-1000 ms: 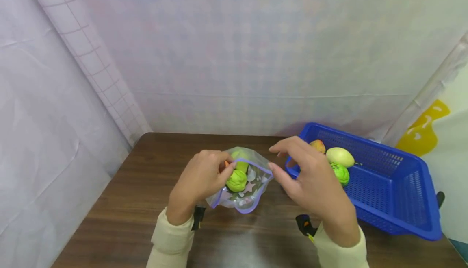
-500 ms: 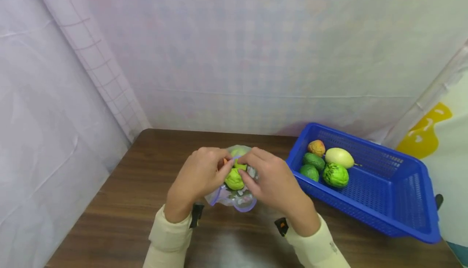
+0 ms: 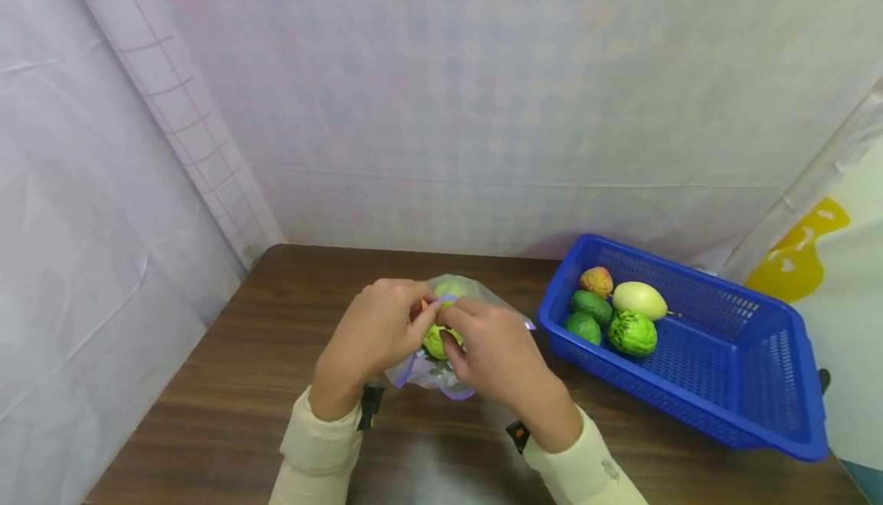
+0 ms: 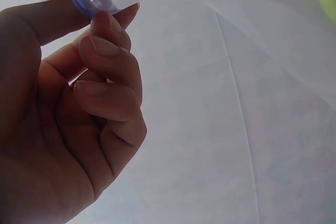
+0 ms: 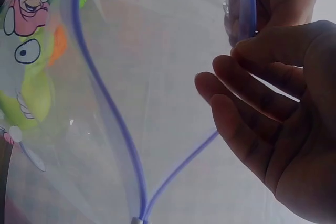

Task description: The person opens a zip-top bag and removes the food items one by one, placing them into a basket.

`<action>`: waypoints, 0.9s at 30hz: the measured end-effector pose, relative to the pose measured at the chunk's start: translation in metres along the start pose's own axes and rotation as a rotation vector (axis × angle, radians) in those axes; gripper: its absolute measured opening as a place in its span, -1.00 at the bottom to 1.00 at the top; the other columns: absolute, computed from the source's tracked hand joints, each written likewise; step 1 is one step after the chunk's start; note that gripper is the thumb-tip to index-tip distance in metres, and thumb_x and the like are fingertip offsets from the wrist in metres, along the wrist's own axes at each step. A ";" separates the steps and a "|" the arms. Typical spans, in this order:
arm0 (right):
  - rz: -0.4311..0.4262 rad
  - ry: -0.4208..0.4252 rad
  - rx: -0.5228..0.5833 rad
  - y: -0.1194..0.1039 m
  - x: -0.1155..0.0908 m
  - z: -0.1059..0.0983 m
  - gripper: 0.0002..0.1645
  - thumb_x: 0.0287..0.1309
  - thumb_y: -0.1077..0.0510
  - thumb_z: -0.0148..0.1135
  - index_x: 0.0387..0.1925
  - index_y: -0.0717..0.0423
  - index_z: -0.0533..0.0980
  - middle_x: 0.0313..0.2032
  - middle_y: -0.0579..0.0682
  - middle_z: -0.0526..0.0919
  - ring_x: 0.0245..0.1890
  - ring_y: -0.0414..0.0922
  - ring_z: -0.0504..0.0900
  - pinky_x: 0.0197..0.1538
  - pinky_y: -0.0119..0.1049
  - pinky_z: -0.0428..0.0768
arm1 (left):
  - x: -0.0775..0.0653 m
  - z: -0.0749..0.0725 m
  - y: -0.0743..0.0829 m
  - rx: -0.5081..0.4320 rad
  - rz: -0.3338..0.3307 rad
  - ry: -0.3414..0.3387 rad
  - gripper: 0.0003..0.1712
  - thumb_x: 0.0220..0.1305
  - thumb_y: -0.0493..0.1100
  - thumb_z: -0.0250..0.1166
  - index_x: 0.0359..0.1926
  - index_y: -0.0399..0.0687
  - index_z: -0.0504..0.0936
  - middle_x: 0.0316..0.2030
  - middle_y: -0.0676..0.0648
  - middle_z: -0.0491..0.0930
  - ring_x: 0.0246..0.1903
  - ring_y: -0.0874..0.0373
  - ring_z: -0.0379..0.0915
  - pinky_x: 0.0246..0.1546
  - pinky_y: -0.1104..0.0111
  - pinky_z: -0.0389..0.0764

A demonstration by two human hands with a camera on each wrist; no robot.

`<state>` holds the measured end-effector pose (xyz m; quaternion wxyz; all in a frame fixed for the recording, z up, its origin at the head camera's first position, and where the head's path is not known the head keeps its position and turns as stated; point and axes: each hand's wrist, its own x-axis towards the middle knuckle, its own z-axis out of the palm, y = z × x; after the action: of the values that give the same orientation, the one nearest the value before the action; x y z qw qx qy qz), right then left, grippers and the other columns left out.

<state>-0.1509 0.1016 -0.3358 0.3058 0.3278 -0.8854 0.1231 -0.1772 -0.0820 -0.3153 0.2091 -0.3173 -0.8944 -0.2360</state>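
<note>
A clear zip bag (image 3: 486,290) with a purple zip edge stands on the brown table, its mouth spread. Cartoon prints cover part of its film (image 5: 31,3). Through the plastic show a lumpy light-green piece (image 3: 436,345), another green piece behind it and a bit of orange (image 5: 58,43). My left hand (image 3: 382,329) pinches the left side of the bag's mouth, fingers curled. Close beside it, my right hand (image 3: 500,348) pinches the same zip edge between thumb and forefinger; its other fingers are loosely bent. Both hands partly hide the bag from above.
To the right sits a blue plastic basket (image 3: 704,363). It holds a pale-yellow oval fruit (image 3: 640,300), an orange-red wrinkled one (image 3: 596,281), dark-green ones (image 3: 591,306) and a bright-green leafy ball (image 3: 632,332). White cloth walls (image 3: 441,106) stand behind and left of the table (image 3: 276,382).
My right hand has moved left from the bag's right corner, fingers apart, to pinch the zip edge beside my left hand. The left hand has kept its grip almost in place.
</note>
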 end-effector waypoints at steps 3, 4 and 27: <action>0.002 -0.029 -0.018 -0.002 0.000 0.004 -0.76 -0.04 0.16 0.49 -0.25 -0.04 0.66 -0.38 -0.17 0.66 -0.57 -0.27 0.46 -0.55 -0.37 0.46 | 0.000 0.000 0.000 0.008 -0.002 -0.002 -0.86 0.29 -0.18 0.35 -0.44 -0.04 0.67 -0.64 0.15 0.42 -0.64 0.31 0.26 -0.62 0.45 0.32; 0.001 -0.042 -0.019 -0.003 -0.001 0.005 -0.76 -0.04 0.14 0.49 -0.26 -0.03 0.65 -0.38 -0.17 0.66 -0.57 -0.26 0.47 -0.55 -0.36 0.47 | -0.001 0.000 0.000 0.010 -0.004 -0.003 -0.86 0.29 -0.18 0.35 -0.44 -0.04 0.67 -0.64 0.15 0.42 -0.64 0.31 0.26 -0.61 0.45 0.32; 0.104 -0.281 -0.044 0.003 -0.002 0.063 -0.57 0.09 0.03 0.36 0.01 0.05 0.58 -0.22 -0.03 0.68 -0.34 -0.07 0.66 -0.36 -0.15 0.64 | -0.001 0.000 0.001 -0.012 -0.010 -0.003 -0.91 0.25 -0.18 0.37 -0.38 -0.07 0.73 -0.58 0.12 0.53 -0.61 0.31 0.34 -0.59 0.46 0.39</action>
<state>-0.1807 0.0788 -0.3862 0.1789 0.2887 -0.9378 0.0723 -0.1759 -0.0823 -0.3157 0.2047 -0.3142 -0.8949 -0.2418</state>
